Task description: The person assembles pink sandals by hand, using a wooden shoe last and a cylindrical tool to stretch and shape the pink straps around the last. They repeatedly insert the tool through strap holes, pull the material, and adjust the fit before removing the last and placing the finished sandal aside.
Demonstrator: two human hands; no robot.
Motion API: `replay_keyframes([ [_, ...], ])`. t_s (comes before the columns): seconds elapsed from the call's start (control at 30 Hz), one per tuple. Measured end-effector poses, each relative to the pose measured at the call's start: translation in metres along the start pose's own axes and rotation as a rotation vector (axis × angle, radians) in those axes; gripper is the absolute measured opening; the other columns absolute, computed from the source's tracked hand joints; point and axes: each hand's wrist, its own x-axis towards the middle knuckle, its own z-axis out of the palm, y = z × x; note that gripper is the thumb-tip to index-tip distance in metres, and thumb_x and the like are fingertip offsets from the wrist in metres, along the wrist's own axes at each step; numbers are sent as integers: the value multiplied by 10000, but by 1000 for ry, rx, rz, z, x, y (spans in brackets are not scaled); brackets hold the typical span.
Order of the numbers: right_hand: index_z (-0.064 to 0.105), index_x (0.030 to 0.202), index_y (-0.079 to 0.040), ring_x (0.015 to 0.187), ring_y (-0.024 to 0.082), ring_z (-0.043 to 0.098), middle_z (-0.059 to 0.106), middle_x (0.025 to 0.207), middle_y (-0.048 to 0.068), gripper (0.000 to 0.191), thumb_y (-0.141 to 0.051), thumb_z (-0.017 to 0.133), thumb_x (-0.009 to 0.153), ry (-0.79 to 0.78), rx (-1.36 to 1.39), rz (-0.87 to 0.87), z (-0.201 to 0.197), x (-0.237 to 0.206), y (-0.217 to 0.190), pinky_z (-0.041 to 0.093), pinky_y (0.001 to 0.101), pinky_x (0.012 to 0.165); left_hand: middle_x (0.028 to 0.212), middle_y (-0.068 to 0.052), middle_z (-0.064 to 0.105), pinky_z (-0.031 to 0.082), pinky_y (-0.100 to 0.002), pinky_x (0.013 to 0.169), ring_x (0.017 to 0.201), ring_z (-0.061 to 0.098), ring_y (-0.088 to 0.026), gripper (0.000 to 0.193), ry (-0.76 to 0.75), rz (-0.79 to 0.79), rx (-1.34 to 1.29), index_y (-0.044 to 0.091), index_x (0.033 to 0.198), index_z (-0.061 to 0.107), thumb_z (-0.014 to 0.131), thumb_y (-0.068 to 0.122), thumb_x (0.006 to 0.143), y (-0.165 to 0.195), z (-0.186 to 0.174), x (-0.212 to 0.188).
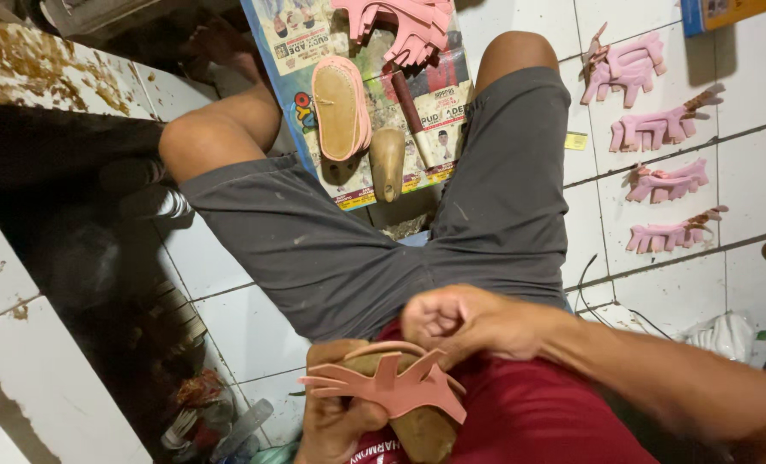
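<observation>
A left hand [336, 425] clamped a wooden last [417, 430] on the lap while the right hand [452, 322], fingers closed, pinched the pink upper [392, 387] over it; slack tension there could have left the straps crooked.

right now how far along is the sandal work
Looks partway. In hand: the left hand holds a wooden last with a pink strap upper laid over it; the right hand pinches at its top edge. Done-looking: four pink uppers laid out on the tiled floor. Left: a pink-edged sole and a bare last wait on the printed sheet.
</observation>
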Motion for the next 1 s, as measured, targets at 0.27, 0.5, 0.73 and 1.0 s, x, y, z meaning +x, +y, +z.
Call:
replay_keyframes([
  [0.27, 38, 1669, -241, 1290, 184, 574, 461, 1471, 120, 1284, 181, 743, 682, -278, -168, 157, 30, 40, -41, 522, 319, 1008, 1342, -221, 635, 543, -496, 1045, 1232, 651, -327, 668, -119, 60, 214, -5, 1390, 465, 773, -37, 798, 55, 54, 14],
  [0.5, 366, 1581, -73, 1137, 211, 651, 645, 1235, 116, 990, -1, 810, 699, 337, -308, -145, 81, -13, -51, 543, 358, 976, 1360, -90, 582, 485, -355, 1088, 1269, 564, -167, 544, -81, -24, 231, 52, 1374, 476, 763, 123, 916, 94, 94, 36],
  [0.73, 747, 1109, 89, 1008, 191, 621, 677, 1094, 110, 390, -122, 865, 803, 369, -579, -163, 81, -2, -41, 537, 332, 882, 1291, -67, 614, 480, -312, 1058, 1202, 570, -129, 518, -221, -69, 377, 49, 1390, 511, 753, 144, 941, 120, 98, 45],
  [1.0, 682, 1131, 119, 1028, 259, 670, 649, 1129, 131, 577, -162, 932, 694, 350, -202, -252, 58, -7, -33, 537, 390, 895, 1010, -81, 673, 545, -276, 771, 909, 635, -112, 410, -183, 9, 211, -16, 1136, 560, 868, 62, 877, 89, 82, 64],
])
